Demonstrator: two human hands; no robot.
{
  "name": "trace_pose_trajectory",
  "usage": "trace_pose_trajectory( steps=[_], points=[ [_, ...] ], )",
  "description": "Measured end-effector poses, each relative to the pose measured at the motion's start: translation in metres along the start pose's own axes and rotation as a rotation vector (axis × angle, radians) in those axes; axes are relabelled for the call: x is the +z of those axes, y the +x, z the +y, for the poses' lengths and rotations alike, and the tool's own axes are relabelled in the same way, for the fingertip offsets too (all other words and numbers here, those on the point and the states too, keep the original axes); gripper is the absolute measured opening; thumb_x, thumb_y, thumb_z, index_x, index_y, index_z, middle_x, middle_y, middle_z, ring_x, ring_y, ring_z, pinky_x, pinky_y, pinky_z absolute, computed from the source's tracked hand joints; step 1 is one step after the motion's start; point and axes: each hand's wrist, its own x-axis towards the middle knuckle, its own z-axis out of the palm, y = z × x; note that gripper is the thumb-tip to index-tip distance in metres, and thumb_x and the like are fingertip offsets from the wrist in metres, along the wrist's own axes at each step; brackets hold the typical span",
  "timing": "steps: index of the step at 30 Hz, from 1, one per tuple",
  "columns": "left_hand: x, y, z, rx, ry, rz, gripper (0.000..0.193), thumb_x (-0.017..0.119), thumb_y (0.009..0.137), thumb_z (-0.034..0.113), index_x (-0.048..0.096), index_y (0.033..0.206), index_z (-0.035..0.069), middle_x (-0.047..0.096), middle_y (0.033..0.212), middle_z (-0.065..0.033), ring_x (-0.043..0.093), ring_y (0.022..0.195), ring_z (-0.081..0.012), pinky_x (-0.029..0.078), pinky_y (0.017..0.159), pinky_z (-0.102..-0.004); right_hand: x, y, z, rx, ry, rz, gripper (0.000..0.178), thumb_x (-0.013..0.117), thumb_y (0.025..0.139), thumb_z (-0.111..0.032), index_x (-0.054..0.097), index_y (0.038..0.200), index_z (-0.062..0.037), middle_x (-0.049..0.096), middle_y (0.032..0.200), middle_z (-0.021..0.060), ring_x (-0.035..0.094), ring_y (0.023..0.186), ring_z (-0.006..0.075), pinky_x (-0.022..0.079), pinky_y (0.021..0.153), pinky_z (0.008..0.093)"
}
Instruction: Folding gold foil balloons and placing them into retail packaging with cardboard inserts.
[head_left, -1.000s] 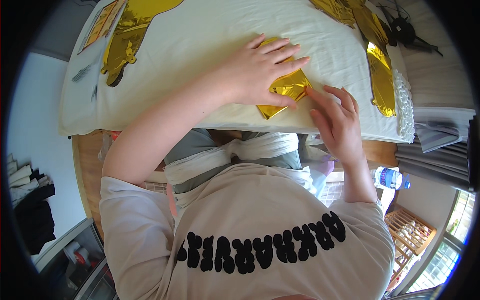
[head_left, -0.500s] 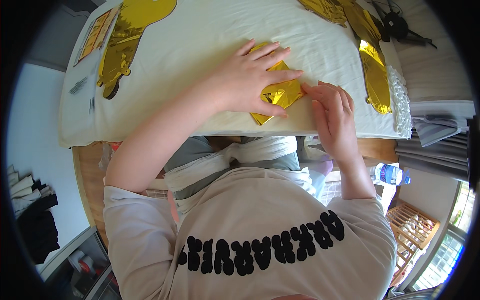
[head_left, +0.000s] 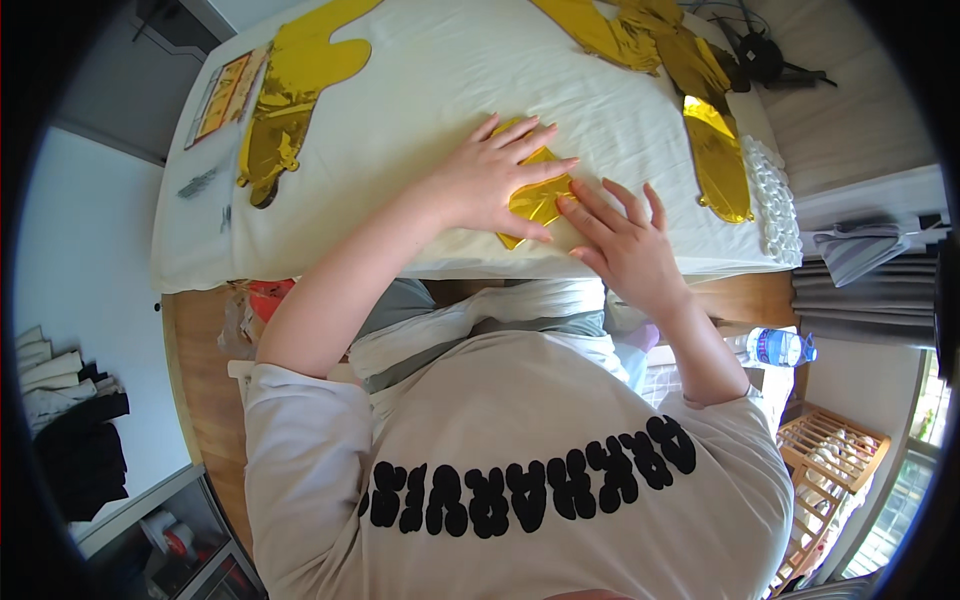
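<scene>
A folded piece of gold foil [head_left: 540, 200] lies on the white-covered table near its front edge; it looks like a flat foil balloon. My left hand [head_left: 497, 180] rests flat across the foil with its fingers spread, hiding much of it. Fingertips of my right hand [head_left: 625, 235] touch the foil's right edge, and those fingers are stretched out and apart. Neither hand grips anything.
Flat gold foil balloons lie at the back left [head_left: 300, 90] and back right [head_left: 720, 160]. Beside the left one is a printed clear packet [head_left: 222, 100]. White ring-patterned trim [head_left: 775, 200] lines the right edge. A black device [head_left: 760, 58] sits back right; a water bottle [head_left: 782, 347] stands lower right.
My right hand has opened from curled fingers and now lies stretched against the foil's right edge. My left hand stays on the foil. The whole view has shifted slightly.
</scene>
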Motion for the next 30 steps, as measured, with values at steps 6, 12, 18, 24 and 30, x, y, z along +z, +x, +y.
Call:
trace_pose_trajectory(
  steps=[6,12,18,24,30],
  points=[
    [-0.009,0.0,0.003,0.016,0.003,-0.039,0.105,0.067,0.075,0.082,0.033,0.162,0.035,0.027,0.169,-0.015,0.021,0.157,-0.0342,0.015,0.126,-0.0583,-0.01,0.001,0.006,-0.03,0.096,-0.025,0.059,0.059,0.097,-0.054,0.056,0.149,-0.0247,0.049,0.156,0.0008,0.039,0.146,0.0264,0.016,0.123,0.0606],
    [-0.008,-0.002,0.006,-0.043,-0.103,-0.039,0.136,0.075,0.071,0.078,0.002,0.167,0.014,0.011,0.172,-0.0176,0.018,0.158,-0.0335,0.015,0.127,-0.056,0.005,0.057,0.0,-0.061,0.348,0.211,0.024,0.069,0.092,-0.025,0.065,0.111,-0.01,0.061,0.106,0.0123,0.062,0.098,0.0335,0.044,0.101,0.049],
    [-0.007,-0.002,-0.002,-0.037,-0.282,0.041,0.146,0.077,0.067,0.079,-0.004,0.166,0.01,-0.001,0.172,-0.0204,0.014,0.159,-0.0352,0.015,0.127,-0.0573,0.025,0.07,-0.015,-0.045,0.525,0.301,0.035,0.068,0.094,-0.019,0.055,0.123,-0.0062,0.061,0.122,0.0166,0.061,0.113,0.0384,0.049,0.097,0.0476],
    [-0.022,-0.016,-0.022,-0.107,-0.651,0.543,0.103,0.074,0.09,0.049,0.015,0.165,0.009,0.014,0.171,-0.0216,0.018,0.158,-0.0368,0.019,0.124,-0.0615,0.021,0.074,-0.019,-0.068,0.277,0.165,0.049,0.061,0.1,-0.035,0.052,0.14,-0.0074,0.054,0.144,0.0129,0.05,0.135,0.0318,0.04,0.111,0.0444],
    [-0.024,-0.087,0.053,-0.188,-0.144,0.227,0.052,0.071,0.093,0.035,0.063,0.135,0.005,0.06,0.141,-0.0124,0.053,0.136,-0.0278,0.035,0.118,-0.0586,0.019,0.073,-0.017,-0.052,0.266,0.095,0.053,0.058,0.102,-0.039,0.05,0.145,-0.0094,0.05,0.149,0.0131,0.046,0.138,0.0329,0.034,0.115,0.0455]
  ],
)
